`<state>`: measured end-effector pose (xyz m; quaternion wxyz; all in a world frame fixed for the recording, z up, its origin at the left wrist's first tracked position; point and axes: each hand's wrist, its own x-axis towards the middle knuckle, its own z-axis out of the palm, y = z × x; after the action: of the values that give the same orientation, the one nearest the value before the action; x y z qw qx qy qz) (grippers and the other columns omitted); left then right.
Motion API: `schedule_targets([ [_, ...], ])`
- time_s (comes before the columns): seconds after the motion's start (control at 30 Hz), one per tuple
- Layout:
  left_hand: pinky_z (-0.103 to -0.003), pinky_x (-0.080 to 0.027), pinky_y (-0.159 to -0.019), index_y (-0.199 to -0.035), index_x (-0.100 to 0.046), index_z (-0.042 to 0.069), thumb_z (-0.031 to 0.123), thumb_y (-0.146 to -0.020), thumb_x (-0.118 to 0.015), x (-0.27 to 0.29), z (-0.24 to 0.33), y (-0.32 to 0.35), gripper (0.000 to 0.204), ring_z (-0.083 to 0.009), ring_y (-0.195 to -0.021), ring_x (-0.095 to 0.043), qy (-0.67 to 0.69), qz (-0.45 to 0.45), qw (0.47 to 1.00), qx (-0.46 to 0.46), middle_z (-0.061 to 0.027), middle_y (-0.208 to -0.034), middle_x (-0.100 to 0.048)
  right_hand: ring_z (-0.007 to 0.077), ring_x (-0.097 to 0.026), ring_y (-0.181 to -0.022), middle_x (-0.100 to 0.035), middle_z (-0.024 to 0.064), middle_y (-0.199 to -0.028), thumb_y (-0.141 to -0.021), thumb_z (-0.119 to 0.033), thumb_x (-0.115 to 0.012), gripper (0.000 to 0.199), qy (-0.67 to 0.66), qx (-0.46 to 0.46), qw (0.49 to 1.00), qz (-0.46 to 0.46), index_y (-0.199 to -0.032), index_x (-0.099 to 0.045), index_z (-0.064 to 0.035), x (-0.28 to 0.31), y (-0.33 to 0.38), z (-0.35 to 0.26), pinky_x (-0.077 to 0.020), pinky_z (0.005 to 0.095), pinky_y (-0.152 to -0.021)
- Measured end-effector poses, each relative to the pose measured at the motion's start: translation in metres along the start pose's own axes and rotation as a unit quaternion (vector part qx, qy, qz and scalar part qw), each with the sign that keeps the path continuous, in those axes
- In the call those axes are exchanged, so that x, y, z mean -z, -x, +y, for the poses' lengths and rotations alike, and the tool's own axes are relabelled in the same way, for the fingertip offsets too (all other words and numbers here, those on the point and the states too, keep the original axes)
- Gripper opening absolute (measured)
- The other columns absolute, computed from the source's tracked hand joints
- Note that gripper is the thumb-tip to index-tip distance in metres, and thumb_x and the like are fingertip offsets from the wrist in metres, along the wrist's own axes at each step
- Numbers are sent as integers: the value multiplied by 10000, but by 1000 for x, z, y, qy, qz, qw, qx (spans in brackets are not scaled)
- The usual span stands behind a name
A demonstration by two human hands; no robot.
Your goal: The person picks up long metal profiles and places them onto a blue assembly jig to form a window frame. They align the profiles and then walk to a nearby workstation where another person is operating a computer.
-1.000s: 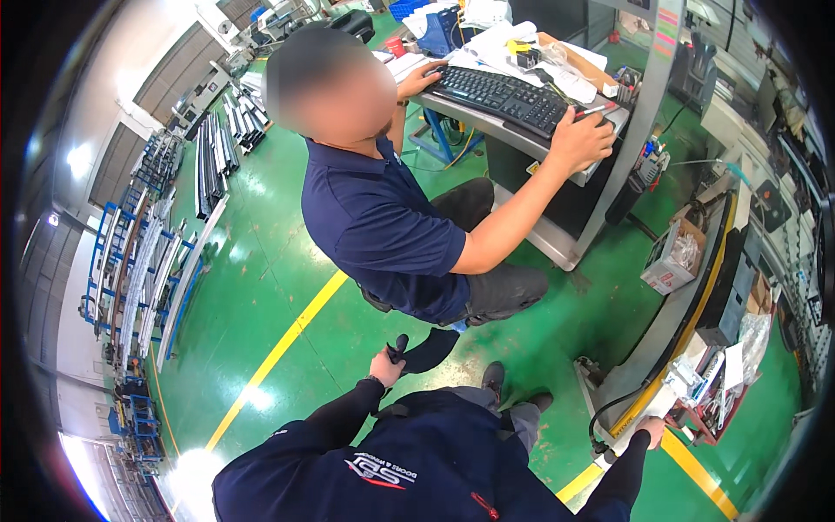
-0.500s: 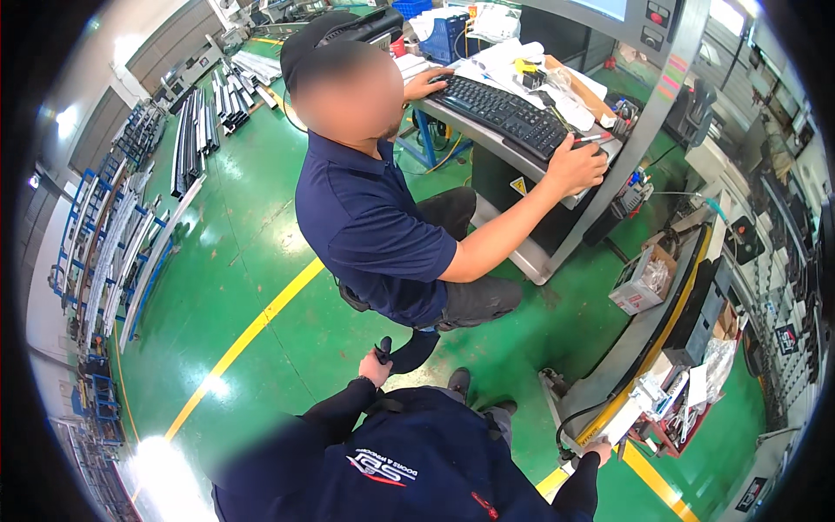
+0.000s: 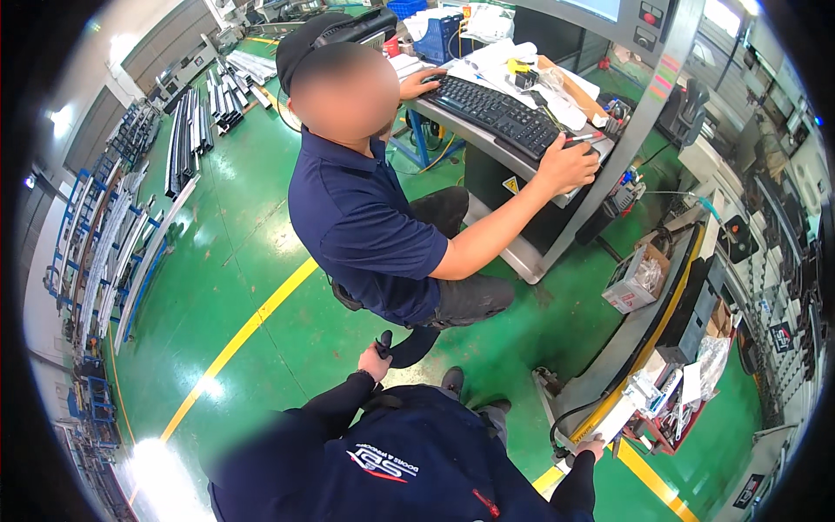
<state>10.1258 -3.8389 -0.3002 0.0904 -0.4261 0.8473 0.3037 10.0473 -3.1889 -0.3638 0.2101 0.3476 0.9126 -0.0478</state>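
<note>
My left hand (image 3: 374, 363) is closed around a black upright piece of the chair back (image 3: 414, 348), behind a seated person (image 3: 370, 226) in a dark blue polo shirt. Low on the right, my right hand (image 3: 592, 448) lies on the near end of a long yellow-edged machine rail (image 3: 600, 416); its fingers are small in the view but look laid out on the surface. The seated person has one hand on a black keyboard (image 3: 491, 113) and the other over a black mouse (image 3: 581, 148) on a metal console shelf.
Beside the rail stand a red bin (image 3: 674, 435) with tools and a cardboard box (image 3: 639, 280). A grey console post (image 3: 609, 187) rises ahead. Metal profiles lie on racks (image 3: 113, 252) at the left and on the floor farther back. A yellow line (image 3: 261, 317) crosses the green floor.
The whole view has shifted slightly, so things sit a little farther left. Both my hands keep their places on the chair back and the rail.
</note>
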Motion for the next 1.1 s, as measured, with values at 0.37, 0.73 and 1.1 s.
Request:
schedule_targets([
  [0.37,-453,-498,-824,-1039,-559,12,218,-732,-713,2,-9,1,401,-393,-940,-628,10,-2,1000,8,-220,-960,-660,381,-561,-1113,-533,225,-1229,-744,-312,-742,613,55,42,997,-44,-1230,-514,-18,23,6,-12,-469,415,-942],
  [0.73,-453,-494,-837,-1062,-555,10,215,-737,-713,2,-20,-6,416,-395,-955,-623,8,-1,1000,8,-224,-977,-657,395,-491,-1201,-448,263,-1314,-704,-428,-746,871,58,38,996,-57,-1366,-385,7,25,12,-19,-434,416,-996],
  [1.1,-445,-497,-831,-1029,-556,-2,206,-737,-717,5,-12,-1,393,-391,-940,-629,13,-12,1000,3,-216,-956,-660,399,-476,-1225,-382,275,-1374,-732,-485,-714,932,82,43,994,-60,-1410,-310,9,22,9,-13,-434,420,-998],
])
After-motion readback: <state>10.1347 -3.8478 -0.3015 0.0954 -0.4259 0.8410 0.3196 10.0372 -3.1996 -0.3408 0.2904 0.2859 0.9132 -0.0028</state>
